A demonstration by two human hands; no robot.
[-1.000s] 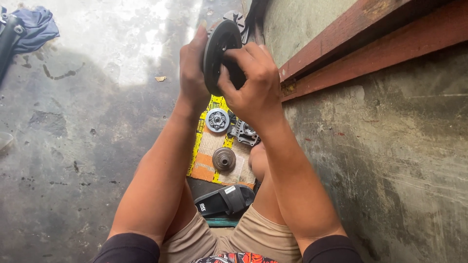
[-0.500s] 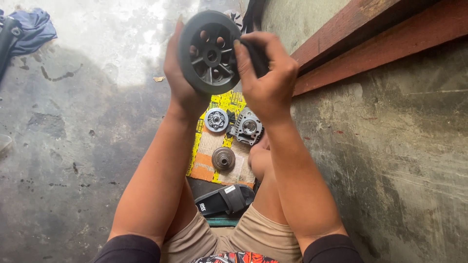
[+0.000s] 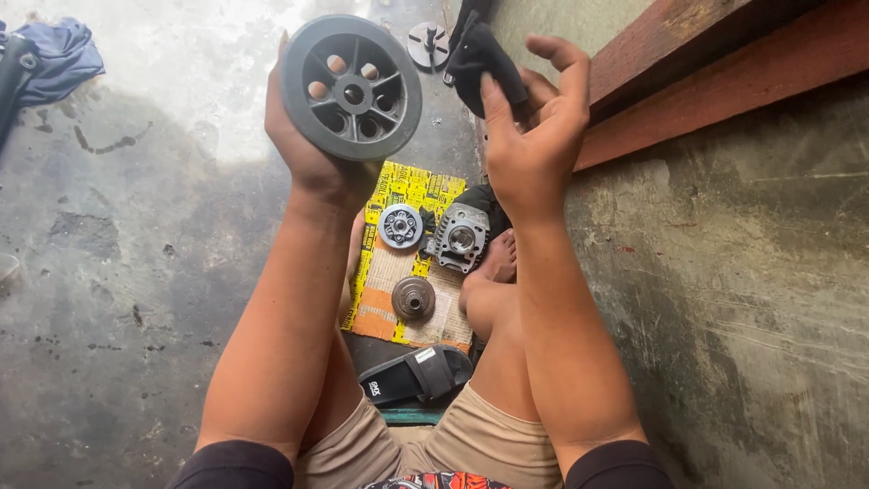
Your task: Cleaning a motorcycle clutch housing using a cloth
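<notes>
Dark grey spoked plastic wheel [image 3: 351, 88] is being held up in front of the person, above the floor. Left hand [image 3: 312, 145] is cupping it from behind, fingers showing through the gaps between the spokes, palm closed around the lower rim. Right hand [image 3: 534, 127] is gripping a black cloth [image 3: 484, 59] between thumb and curled fingers, index finger lifted loose; hand and cloth are sitting just beside the wheel, not touching it.

Wheel is facing the camera: thick outer rim, round hub with a centre hole, several spokes, dusty matte surface.

Below, a yellow printed cardboard sheet [image 3: 398, 308] is lying on the grey concrete floor [image 3: 109, 299], carrying a small silver round gear part [image 3: 400, 225], a finned metal cylinder block [image 3: 458, 237] and a brownish round metal disc [image 3: 413, 297]. A black sandal [image 3: 416, 376] is resting near the legs. A blue cloth [image 3: 54, 59] is lying far left. A reddish wooden beam [image 3: 724, 63] is running along the concrete wall on the right.
</notes>
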